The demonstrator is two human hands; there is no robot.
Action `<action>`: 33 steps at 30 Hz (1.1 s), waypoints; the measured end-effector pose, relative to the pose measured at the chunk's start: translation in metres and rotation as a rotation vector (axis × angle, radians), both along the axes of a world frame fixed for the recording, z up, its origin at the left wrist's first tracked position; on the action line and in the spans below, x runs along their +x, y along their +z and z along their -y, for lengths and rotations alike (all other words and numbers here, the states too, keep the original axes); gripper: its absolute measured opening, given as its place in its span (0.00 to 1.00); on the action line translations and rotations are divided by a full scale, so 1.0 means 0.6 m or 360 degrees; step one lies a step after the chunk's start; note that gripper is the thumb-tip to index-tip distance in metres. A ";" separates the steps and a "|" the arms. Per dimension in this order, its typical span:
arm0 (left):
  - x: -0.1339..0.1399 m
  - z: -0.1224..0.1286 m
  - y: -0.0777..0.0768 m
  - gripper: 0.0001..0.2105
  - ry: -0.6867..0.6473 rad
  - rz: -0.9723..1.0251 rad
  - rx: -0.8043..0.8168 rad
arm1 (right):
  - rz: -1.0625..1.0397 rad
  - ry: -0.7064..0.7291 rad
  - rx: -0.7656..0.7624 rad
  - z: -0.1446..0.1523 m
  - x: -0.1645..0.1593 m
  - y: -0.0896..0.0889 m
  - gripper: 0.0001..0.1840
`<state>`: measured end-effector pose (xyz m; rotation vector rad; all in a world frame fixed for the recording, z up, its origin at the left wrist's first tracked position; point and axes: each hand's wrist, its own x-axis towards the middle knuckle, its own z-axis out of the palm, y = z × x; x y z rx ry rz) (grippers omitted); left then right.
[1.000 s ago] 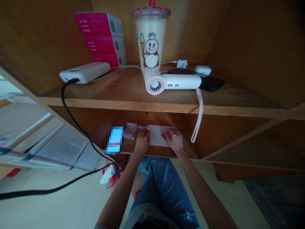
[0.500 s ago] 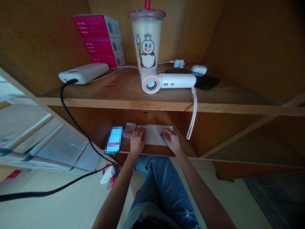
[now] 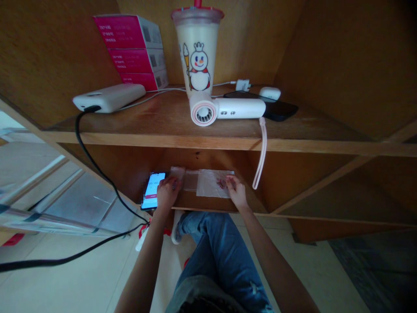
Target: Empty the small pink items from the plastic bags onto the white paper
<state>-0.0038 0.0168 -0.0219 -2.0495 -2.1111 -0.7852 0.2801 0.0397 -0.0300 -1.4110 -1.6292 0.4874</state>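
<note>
Clear bags (image 3: pixel 208 182) lie under the flat-spread right hand (image 3: pixel 237 194); left hand (image 3: pixel 167 193), fingers spread, touches the lit phone (image 3: pixel 152 191), its writing unreadable.

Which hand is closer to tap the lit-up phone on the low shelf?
Left. The left hand lies right beside the phone, its fingers at the phone's edge. The right hand rests on the clear plastic bag, with the bags between it and the phone.

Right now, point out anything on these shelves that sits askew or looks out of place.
The handheld fan lies on its side at the upper shelf's front edge, its pink strap dangling over it. The phone overhangs the lower shelf's edge beside the left hand.
</note>
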 end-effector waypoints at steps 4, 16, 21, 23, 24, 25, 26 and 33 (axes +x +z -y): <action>0.000 -0.002 -0.003 0.13 0.0007 0.0101 0.0058 | 0.0025 -0.0050 -0.0012 0.002 0.002 0.000 0.17; 0.038 -0.001 0.034 0.14 0.0111 0.1338 0.0408 | 0.0031 -0.0086 0.0056 0.005 0.003 0.003 0.16; 0.116 -0.026 0.009 0.15 -0.0320 0.2344 -0.0010 | -0.0297 0.0096 -0.0089 0.010 -0.017 0.016 0.19; 0.148 -0.033 -0.001 0.16 -0.0404 0.2370 -0.0122 | -0.0566 0.0262 -0.0260 0.008 -0.026 0.018 0.22; 0.161 -0.036 -0.004 0.17 -0.0471 0.2395 -0.0201 | -0.0684 0.0329 -0.0344 0.007 -0.029 0.018 0.23; 0.172 -0.037 -0.006 0.18 -0.0516 0.2388 -0.0244 | -0.0775 0.0364 -0.0410 0.005 -0.031 0.019 0.23; 0.181 -0.038 -0.007 0.18 -0.0545 0.2371 -0.0260 | -0.0837 0.0381 -0.0457 0.004 -0.031 0.019 0.23; 0.195 -0.034 -0.006 0.25 -0.0540 0.2298 0.0065 | -0.0919 0.0422 -0.0475 -0.004 -0.019 0.011 0.16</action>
